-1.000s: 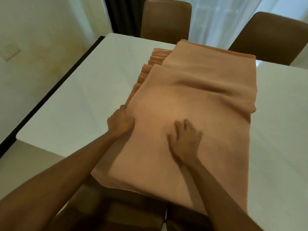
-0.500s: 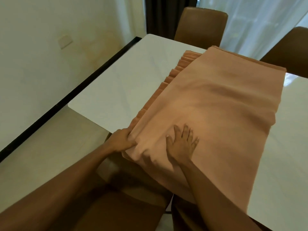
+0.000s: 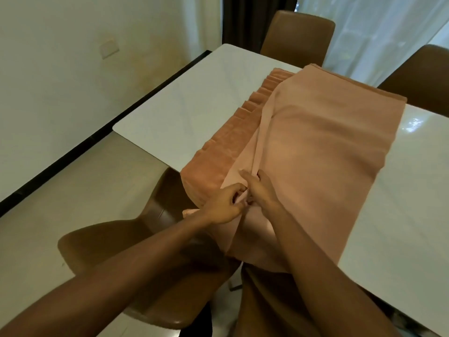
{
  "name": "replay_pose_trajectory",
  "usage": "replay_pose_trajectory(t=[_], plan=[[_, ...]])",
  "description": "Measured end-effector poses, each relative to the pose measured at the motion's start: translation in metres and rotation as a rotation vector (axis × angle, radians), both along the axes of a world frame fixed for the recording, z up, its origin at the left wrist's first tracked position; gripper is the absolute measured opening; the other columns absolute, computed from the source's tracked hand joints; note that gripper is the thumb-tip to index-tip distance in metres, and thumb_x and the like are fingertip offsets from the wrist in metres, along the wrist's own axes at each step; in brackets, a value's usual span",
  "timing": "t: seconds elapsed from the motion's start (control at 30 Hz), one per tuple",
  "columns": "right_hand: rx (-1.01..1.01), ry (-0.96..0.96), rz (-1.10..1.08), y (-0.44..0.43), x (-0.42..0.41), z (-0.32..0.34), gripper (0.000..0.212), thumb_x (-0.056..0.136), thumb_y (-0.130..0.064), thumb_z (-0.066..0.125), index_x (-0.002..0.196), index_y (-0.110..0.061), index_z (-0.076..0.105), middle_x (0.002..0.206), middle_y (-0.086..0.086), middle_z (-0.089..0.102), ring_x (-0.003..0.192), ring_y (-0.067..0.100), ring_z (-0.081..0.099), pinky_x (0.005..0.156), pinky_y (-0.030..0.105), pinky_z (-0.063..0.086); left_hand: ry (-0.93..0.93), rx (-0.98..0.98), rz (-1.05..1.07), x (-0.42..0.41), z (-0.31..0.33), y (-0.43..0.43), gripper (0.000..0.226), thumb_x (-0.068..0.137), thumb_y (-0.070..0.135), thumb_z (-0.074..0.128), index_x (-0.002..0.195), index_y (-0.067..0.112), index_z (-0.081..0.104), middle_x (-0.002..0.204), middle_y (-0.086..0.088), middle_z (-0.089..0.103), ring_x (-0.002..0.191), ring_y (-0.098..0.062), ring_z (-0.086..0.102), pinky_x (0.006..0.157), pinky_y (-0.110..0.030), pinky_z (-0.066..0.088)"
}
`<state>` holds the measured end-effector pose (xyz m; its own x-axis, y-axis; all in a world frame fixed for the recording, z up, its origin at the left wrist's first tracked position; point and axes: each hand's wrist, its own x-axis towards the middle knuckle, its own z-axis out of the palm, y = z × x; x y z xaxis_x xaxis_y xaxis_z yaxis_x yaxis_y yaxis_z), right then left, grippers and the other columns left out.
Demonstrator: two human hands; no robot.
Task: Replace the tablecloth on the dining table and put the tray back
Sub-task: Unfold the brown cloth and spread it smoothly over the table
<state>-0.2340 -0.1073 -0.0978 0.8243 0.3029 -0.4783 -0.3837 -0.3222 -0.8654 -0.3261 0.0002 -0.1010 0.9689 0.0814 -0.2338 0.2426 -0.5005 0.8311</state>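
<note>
Left hand (image 3: 222, 204) and right hand (image 3: 263, 188), fingers (image 3: 246, 175) curled, pinch the near flap of the folded peach fabric tablecloth (image 3: 315, 154) stretching away lengthwise.

left hand (image 3: 222, 206) and right hand (image 3: 262, 190) (flat before) now meet, pinching tablecloth (image 3: 328, 154) edge

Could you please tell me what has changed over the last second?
The right hand, flat on the tablecloth before, slid toward the left hand; both now pinch its top layer at the near edge, peeling it open. It stays folded across the table.
</note>
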Motion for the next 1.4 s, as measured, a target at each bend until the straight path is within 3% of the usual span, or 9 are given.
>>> replay_pose_trajectory(t=[0.07,0.17,0.27,0.4,0.57,0.8,0.97,1.13,1.4], plan=[[0.119,0.287,-0.069,-0.016,-0.021,-0.007,0.016,0.094,-0.021,0.058,0.104,-0.011,0.065,0.082,0.007,0.066,0.064,0.016,0.066,0.05,0.026,0.052,-0.002,-0.157,0.048,0.0,0.0,-0.01,0.011,0.096,0.011,0.061,0.105,0.01,0.068,0.09,-0.009,0.07,0.077,-0.011,0.067,0.068,-0.027,0.055],[0.162,0.487,-0.199,-0.034,-0.039,-0.023,0.02,0.088,-0.005,0.049,0.098,-0.005,0.066,0.079,0.01,0.063,0.068,0.021,0.061,0.052,0.025,0.049,-0.021,-0.275,0.187,0.002,-0.001,-0.012,0.022,0.089,-0.004,0.059,0.088,0.015,0.07,0.081,-0.009,0.071,0.07,-0.014,0.067,0.064,-0.025,0.052],[0.141,0.305,-0.392,-0.052,-0.035,-0.027,0.028,0.086,0.002,0.042,0.101,-0.001,0.066,0.081,0.012,0.064,0.068,0.025,0.059,0.052,0.027,0.048,-0.061,0.001,0.198,0.012,-0.011,-0.003,0.02,0.092,0.014,0.062,0.108,0.025,0.067,0.111,0.004,0.069,0.103,-0.013,0.065,0.09,-0.031,0.056],[-0.132,-0.109,-0.393,-0.109,-0.016,-0.021,0.053,0.093,-0.01,0.036,0.143,-0.015,0.054,0.132,0.004,0.062,0.118,0.027,0.058,0.105,0.037,0.047,0.073,0.372,-0.097,0.029,-0.014,-0.003,0.047,0.103,0.044,0.042,0.148,0.027,0.042,0.149,0.0,0.049,0.134,-0.023,0.049,0.116,-0.048,0.035],[-0.687,-0.401,0.008,-0.225,0.013,-0.011,0.044,0.095,-0.012,0.042,0.137,-0.02,0.049,0.123,0.014,0.065,0.109,0.04,0.061,0.087,0.04,0.048,0.241,0.77,-0.362,0.042,-0.038,0.003,0.065,0.104,0.053,0.024,0.16,0.026,0.008,0.166,-0.017,0.009,0.153,-0.036,0.004,0.124,-0.055,0.001],[-1.186,-0.365,-0.248,-0.317,0.023,-0.001,0.043,0.089,-0.021,0.052,0.132,-0.019,0.049,0.123,0.013,0.055,0.113,0.035,0.051,0.089,0.048,0.043,0.368,0.778,-0.222,0.058,-0.036,-0.017,0.078,0.094,0.062,0.045,0.157,0.034,0.01,0.166,-0.013,0.005,0.149,-0.05,0.003,0.119,-0.064,0.013],[-0.931,-0.669,0.019,-0.26,0.001,-0.022,0.06,0.09,-0.052,0.052,0.145,-0.029,0.045,0.145,0.009,0.046,0.134,0.034,0.042,0.106,0.053,0.037,0.11,0.895,-0.274,0.069,-0.036,-0.053,0.065,0.092,0.053,0.053,0.148,0.025,0.034,0.159,-0.01,0.026,0.147,-0.037,0.02,0.114,-0.06,0.029],[-0.893,-0.547,0.221,-0.186,-0.006,-0.053,0.074,0.084,-0.077,0.039,0.149,-0.041,0.033,0.155,0.004,0.031,0.145,0.032,0.025,0.112,0.065,0.022,0.057,0.817,-0.419,0.096,-0.044,-0.091,0.062,0.097,0.052,0.042,0.154,0.03,0.029,0.166,-0.002,0.018,0.153,-0.032,0.011,0.118,-0.062,0.018],[-0.941,-0.47,-0.026,-0.26,0.024,-0.079,0.08,0.09,-0.082,0.028,0.156,-0.037,0.023,0.168,0.004,0.015,0.154,0.033,0.004,0.124,0.053,-0.001,0.163,0.789,-0.353,0.14,-0.062,-0.097,0.078,0.092,0.076,0.022,0.158,0.04,0.001,0.168,0.005,-0.01,0.152,-0.04,-0.012,0.115,-0.07,-0.001]])
